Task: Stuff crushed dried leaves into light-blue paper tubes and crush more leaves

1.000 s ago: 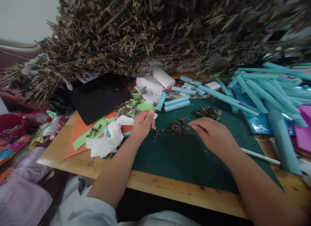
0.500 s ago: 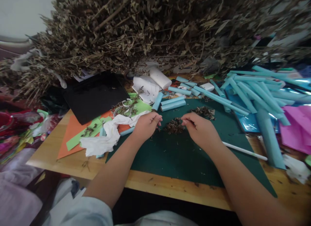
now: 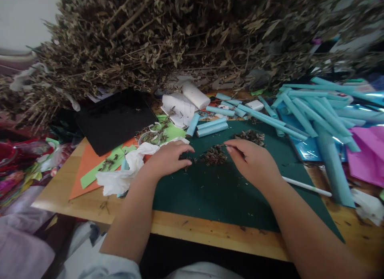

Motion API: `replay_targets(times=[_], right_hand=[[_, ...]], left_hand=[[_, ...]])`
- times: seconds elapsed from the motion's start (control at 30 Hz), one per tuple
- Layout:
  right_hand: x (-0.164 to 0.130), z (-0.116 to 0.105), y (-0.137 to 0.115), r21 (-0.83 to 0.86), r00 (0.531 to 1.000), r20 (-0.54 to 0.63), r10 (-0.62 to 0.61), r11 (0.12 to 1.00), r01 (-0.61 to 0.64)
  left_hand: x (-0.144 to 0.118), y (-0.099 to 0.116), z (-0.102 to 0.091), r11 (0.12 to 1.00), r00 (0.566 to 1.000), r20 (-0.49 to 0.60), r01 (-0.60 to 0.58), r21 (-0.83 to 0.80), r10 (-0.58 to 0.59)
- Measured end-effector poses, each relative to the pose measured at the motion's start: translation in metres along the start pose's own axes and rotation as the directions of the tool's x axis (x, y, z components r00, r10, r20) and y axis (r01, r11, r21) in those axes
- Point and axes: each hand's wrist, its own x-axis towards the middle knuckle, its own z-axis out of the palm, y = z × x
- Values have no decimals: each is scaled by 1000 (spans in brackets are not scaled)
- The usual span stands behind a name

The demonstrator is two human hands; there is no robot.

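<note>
My left hand (image 3: 169, 158) is open over the left part of the dark green cutting mat (image 3: 207, 195), thumb and fingers apart. Just past its fingertips lie dark crumbs of dried leaf (image 3: 189, 161). My right hand (image 3: 250, 157) is closed in a pinch at the right side of a small pile of crushed dried leaves (image 3: 214, 155). A thin dark bit of dried leaf (image 3: 222, 145) shows at its fingertips. Behind that hand sits a second, looser leaf pile (image 3: 252, 137).
Dried leafy stalks (image 3: 180, 39) span the back. Light blue paper tubes (image 3: 312, 111) heap at the right, with shorter ones (image 3: 212, 129) behind the pile. Crumpled white tissue (image 3: 120, 179), orange paper (image 3: 85, 171) and a black flat panel (image 3: 117, 119) lie left. A white stick (image 3: 309, 186) lies right.
My left hand has moved left, away from the leaf pile, and its fingers have gone from a pinch to spread apart. My right hand stays pinched beside the pile.
</note>
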Motion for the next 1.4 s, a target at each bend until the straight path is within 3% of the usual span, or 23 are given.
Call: replay_targets(times=[0.13,0.33,0.57,0.67,0.77,0.87,1.03,1.23,1.4], right_hand=[[-2,-4,-4,20,999,26,-24,1000,24],[-4,-4,-4,49,998,57,-27,999,24],[-4,-6,-3,72,996,74,-50,996,45],[-5,-6,-3,89,996,59,-70,994,64],[-5,-7,-3,93,996,58,-69,994,64],[-6,-10,-3,101,996,51,-70,993,65],[-8,-14,0,123,998,54,-36,992,30],[-8,-14,1,133,995,74,-69,989,59],[-9,-17,0,136,995,68,-72,989,63]], left_hand=[[-7,0,-3,994,989,133,51,101,-65],[1,2,5,983,987,145,49,178,-76],[11,16,16,971,1000,13,-15,237,12],[19,29,23,992,995,-80,-56,110,65],[27,37,31,997,982,-187,-43,-56,32],[26,37,32,988,983,-185,-36,-148,8],[8,23,10,987,947,-302,68,-148,-110],[-6,9,-4,968,998,-9,58,244,-57],[-8,-5,-4,907,985,83,103,408,-149]])
